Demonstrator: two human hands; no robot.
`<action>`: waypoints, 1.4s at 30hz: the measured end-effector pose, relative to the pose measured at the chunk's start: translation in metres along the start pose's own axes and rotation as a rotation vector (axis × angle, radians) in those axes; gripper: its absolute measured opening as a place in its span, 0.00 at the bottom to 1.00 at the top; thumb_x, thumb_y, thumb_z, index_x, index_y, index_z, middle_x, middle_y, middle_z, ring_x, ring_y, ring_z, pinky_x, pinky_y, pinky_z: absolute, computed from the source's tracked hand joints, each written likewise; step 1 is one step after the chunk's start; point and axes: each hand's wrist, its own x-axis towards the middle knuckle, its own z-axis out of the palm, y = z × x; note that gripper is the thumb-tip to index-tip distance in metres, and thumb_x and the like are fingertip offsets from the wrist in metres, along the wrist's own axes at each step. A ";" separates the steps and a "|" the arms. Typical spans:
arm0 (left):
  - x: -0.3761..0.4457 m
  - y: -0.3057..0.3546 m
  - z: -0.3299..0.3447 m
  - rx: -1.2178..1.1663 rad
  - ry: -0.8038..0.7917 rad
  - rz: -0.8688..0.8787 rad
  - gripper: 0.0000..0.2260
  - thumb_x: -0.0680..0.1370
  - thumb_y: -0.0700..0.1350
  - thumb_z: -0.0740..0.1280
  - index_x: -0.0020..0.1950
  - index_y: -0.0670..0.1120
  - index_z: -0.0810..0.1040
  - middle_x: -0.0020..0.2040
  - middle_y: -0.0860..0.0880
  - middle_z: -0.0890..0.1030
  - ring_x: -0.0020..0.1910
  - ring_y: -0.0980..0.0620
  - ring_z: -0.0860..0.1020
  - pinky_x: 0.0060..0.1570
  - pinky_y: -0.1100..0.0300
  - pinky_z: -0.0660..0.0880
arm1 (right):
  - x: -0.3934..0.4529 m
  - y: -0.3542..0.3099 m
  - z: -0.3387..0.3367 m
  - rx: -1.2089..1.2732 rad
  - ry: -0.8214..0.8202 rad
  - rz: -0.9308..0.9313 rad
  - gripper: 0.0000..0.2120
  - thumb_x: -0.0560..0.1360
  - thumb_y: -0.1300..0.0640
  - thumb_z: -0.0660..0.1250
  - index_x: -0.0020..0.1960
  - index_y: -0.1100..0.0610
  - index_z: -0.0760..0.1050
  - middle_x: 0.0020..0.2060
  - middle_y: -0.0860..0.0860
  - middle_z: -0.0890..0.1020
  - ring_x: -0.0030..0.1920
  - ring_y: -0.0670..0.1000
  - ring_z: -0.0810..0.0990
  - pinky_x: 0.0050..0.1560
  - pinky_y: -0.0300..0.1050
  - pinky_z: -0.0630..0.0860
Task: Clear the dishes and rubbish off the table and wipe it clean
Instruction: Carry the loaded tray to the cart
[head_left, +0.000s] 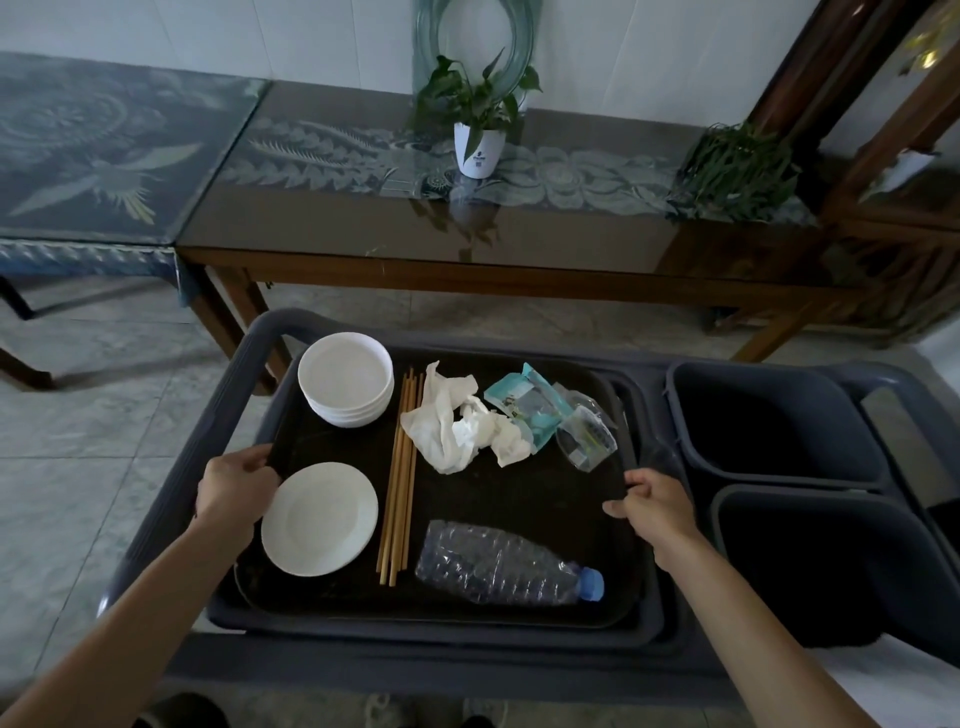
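Note:
A black tray (519, 499) rests on top of a grey cart (218, 395). My left hand (236, 486) grips the tray's left rim and my right hand (657, 501) grips its right rim. On the tray lie a stack of white bowls (345, 378), a white plate (319, 518), several wooden chopsticks (401, 478), crumpled white tissues (460, 423), a teal wrapper (530, 402), a clear plastic wrapper (586, 434) and a crushed clear bottle (506, 564) with a blue cap.
Two dark grey bins (774, 415) (831, 566) hang on the cart's right side. Beyond the cart stands a glass-topped wooden table (363, 218) with a potted plant (480, 148) and a second plant (737, 171). A blue-clothed table (93, 156) stands at left. The floor is tiled.

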 end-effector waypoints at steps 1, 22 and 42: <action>0.000 0.001 0.000 0.009 0.003 -0.004 0.23 0.73 0.35 0.67 0.66 0.49 0.81 0.61 0.44 0.83 0.57 0.42 0.80 0.58 0.47 0.77 | 0.001 -0.001 0.000 -0.011 -0.004 -0.002 0.22 0.70 0.66 0.79 0.61 0.55 0.79 0.46 0.50 0.83 0.53 0.55 0.83 0.58 0.53 0.81; -0.029 0.022 -0.034 -0.392 -0.325 -0.168 0.34 0.81 0.68 0.48 0.73 0.48 0.74 0.71 0.39 0.74 0.71 0.41 0.70 0.68 0.45 0.62 | -0.030 -0.020 -0.035 0.331 -0.246 0.169 0.24 0.83 0.38 0.58 0.63 0.55 0.78 0.52 0.56 0.83 0.52 0.56 0.82 0.49 0.54 0.79; -0.033 -0.019 -0.028 -0.011 -0.389 0.171 0.43 0.67 0.82 0.54 0.76 0.60 0.67 0.77 0.49 0.69 0.75 0.43 0.67 0.75 0.38 0.59 | -0.088 -0.031 -0.006 0.119 0.076 -0.065 0.34 0.77 0.28 0.52 0.67 0.50 0.79 0.68 0.56 0.79 0.66 0.58 0.77 0.67 0.58 0.73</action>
